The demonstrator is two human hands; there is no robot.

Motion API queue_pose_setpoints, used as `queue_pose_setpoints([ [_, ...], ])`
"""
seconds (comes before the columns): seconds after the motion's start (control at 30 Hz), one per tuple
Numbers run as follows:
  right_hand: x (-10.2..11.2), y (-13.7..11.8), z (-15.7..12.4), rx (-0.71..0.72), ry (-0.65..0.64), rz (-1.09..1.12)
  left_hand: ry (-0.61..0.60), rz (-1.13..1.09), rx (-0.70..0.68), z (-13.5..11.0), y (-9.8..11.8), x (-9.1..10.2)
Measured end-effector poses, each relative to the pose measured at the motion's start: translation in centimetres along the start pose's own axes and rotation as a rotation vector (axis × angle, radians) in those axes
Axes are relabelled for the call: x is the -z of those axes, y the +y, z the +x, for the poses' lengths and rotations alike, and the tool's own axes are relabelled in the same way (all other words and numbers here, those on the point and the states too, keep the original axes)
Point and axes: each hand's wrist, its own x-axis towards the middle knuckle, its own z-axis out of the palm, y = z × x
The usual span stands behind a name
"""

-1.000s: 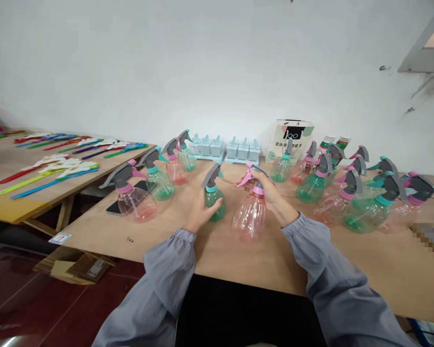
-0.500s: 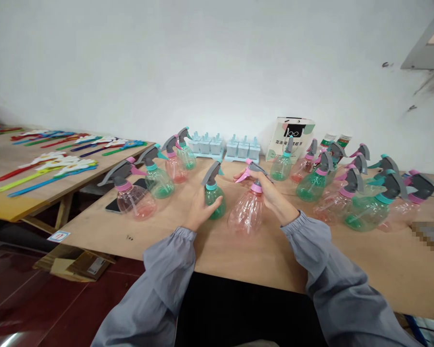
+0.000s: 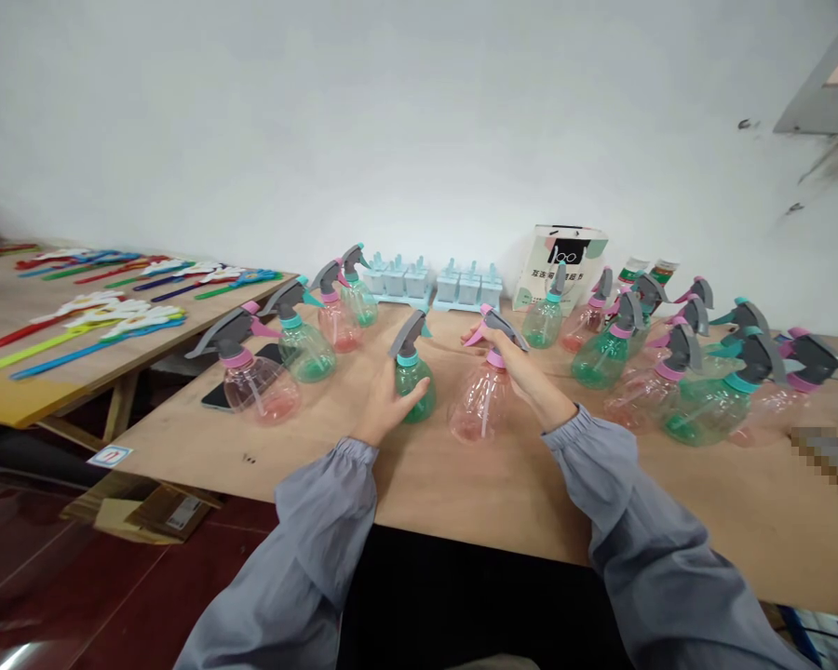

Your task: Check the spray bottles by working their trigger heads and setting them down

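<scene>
My left hand [image 3: 389, 398] is wrapped around the left side of a green spray bottle [image 3: 413, 395], its thumb lying across the front. That bottle has a turquoise collar and a grey spray head, and it stands upright on the table. Just right of it is a clear pink spray bottle [image 3: 476, 409] with a pink collar. My right hand [image 3: 519, 365] reaches behind its grey and pink spray head and grips it near the neck. Its fingertips show by the pink trigger; the other fingers are partly hidden.
More pink and green spray bottles stand at left [image 3: 260, 391] and right [image 3: 705, 409]. A dark phone [image 3: 216, 398] lies behind the left ones. Pale blue popsicle molds [image 3: 467, 284] and a printed paper bag [image 3: 565, 270] line the wall. Colourful long-handled items [image 3: 98, 354] cover another table.
The pink spray bottle has shifted slightly right and up in view, with my right hand still on it. My left hand and the green bottle have hardly moved.
</scene>
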Motion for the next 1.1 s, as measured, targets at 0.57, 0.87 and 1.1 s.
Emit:
queue_pose_setpoints([
  [0.57, -0.3, 0.6, -0.2, 0.019, 0.081, -0.065, -0.038, -0.027, 0.061, 0.0, 0.1, 0.1],
  [0.87, 4.6, 0.9, 2.3, 0.158, 0.451, -0.264, -0.056, -0.042, 0.069, 0.1, 0.3, 0.3],
  [1.1, 10.1, 2.5, 4.1, 0.360, 0.656, -0.404, -0.045, -0.051, 0.075, 0.0, 0.2, 0.2],
])
